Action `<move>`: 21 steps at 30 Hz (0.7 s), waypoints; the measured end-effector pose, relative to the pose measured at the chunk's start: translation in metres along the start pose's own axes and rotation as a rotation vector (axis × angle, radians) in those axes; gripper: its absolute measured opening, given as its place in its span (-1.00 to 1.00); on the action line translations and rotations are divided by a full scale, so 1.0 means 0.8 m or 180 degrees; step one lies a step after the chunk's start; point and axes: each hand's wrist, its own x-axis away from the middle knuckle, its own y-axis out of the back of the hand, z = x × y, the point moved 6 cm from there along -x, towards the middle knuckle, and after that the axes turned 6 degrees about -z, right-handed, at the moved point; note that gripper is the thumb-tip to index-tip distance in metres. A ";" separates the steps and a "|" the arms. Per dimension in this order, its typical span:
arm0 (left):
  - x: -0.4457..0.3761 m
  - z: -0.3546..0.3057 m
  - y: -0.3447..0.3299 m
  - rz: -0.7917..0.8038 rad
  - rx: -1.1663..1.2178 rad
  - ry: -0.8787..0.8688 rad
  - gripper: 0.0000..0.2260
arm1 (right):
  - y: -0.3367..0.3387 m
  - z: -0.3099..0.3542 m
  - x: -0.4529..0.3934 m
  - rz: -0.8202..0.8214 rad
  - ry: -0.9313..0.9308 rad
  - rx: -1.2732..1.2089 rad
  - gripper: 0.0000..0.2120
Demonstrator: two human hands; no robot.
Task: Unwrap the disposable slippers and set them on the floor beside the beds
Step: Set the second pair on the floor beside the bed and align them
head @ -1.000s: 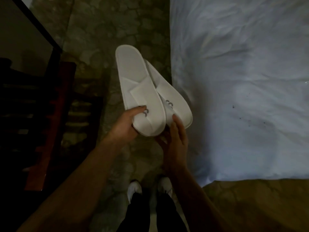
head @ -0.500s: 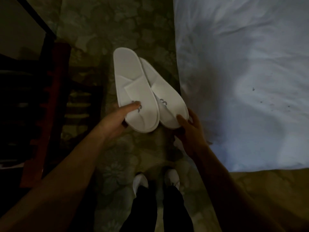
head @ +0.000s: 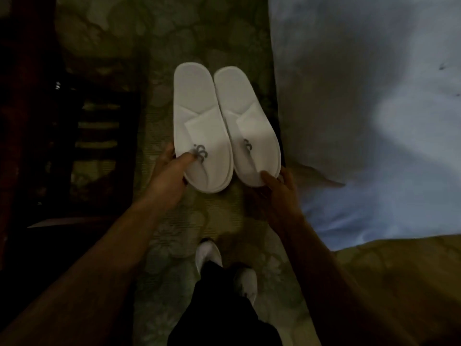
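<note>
Slippers side by side: left hand (head: 172, 176) pinches left slipper (head: 199, 126), right hand (head: 277, 196) grips right slipper (head: 247, 126).

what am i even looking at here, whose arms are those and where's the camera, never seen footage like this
There is no robot here. The camera sits on a person's head and looks down, so the two bare arms reaching in from the bottom are that person's own, and their shoes show below.

The left hand grips one white disposable slipper at the toe end, thumb on the printed logo. The right hand holds the second slipper the same way. The pair lies side by side, apart, with no wrapper on them. It is too dim to tell whether they touch the floor yet.

Under them is a patterned carpet. The pale sheet on the right is a bed. On the left stands dark wooden furniture, too dark to identify.
</note>
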 end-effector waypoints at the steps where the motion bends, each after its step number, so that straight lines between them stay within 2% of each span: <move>1: -0.007 0.012 0.002 0.0014 -0.0060 -0.0022 -0.59 | 0.005 -0.011 -0.013 -0.0007 -0.0027 0.0015 -0.66; 5: -0.043 0.067 0.013 -0.0169 -0.0101 -0.0099 -0.56 | 0.019 -0.056 -0.067 0.0016 -0.0102 -0.0043 -0.65; 14: -0.133 0.221 0.030 -0.0510 -0.0127 -0.0262 -0.52 | 0.063 -0.164 -0.207 0.0034 -0.0153 0.0217 -0.45; 17: -0.167 0.269 0.029 -0.0500 -0.0013 -0.0136 -0.49 | 0.077 -0.189 -0.248 -0.0063 -0.0144 0.0470 -0.39; 21: -0.207 0.319 0.031 -0.0559 0.0048 0.0098 -0.46 | 0.091 -0.217 -0.292 0.0112 0.0041 0.0472 -0.35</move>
